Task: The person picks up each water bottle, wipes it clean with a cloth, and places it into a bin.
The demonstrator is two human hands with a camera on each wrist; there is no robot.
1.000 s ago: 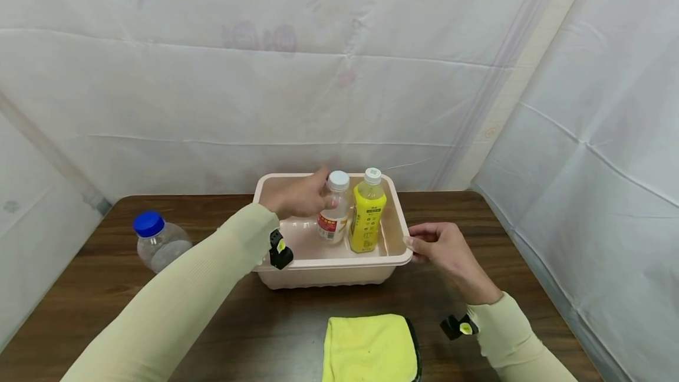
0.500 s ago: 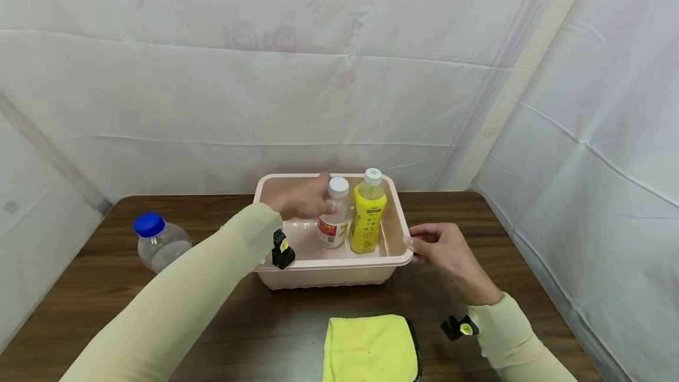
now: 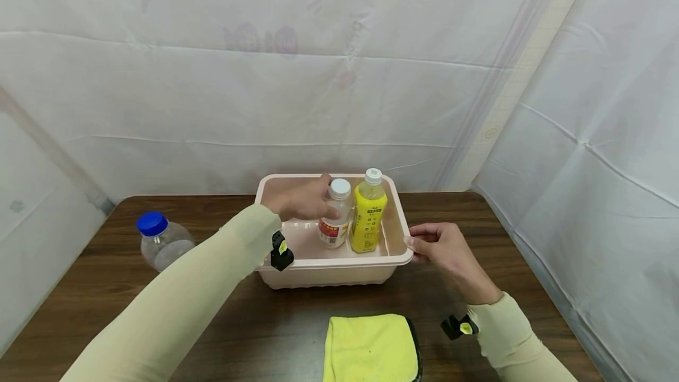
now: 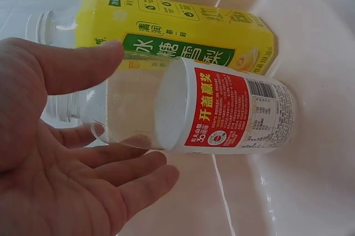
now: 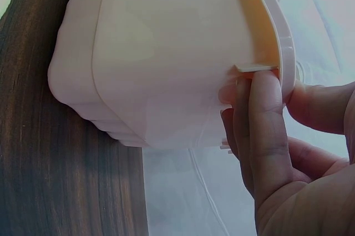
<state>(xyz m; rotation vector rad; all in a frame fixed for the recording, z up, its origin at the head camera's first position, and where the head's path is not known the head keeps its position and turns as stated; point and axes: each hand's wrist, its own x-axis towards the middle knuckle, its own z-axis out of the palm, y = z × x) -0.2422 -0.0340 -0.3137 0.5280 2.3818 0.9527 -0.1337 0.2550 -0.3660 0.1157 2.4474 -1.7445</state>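
A clear plastic bottle with a white cap and a red-and-white label stands inside the pale pink plastic bin. My left hand is around its upper part; in the left wrist view the thumb and loosely extended fingers lie on either side, not squeezing it. Right beside it a yellow-labelled drink bottle with a white cap stands upright in the bin. At the bin's near right corner my right hand pinches the rim, fingers beneath and thumb on the other side.
A round clear jar with a blue lid lies tilted on the brown wooden table, left of the bin, partly behind the left forearm. A folded yellow cloth lies in front. White sheeting rises behind the table.
The clear bottle has sunk slightly to the bin's floor, and the left fingers have loosened around it. The right hand stays on the rim.
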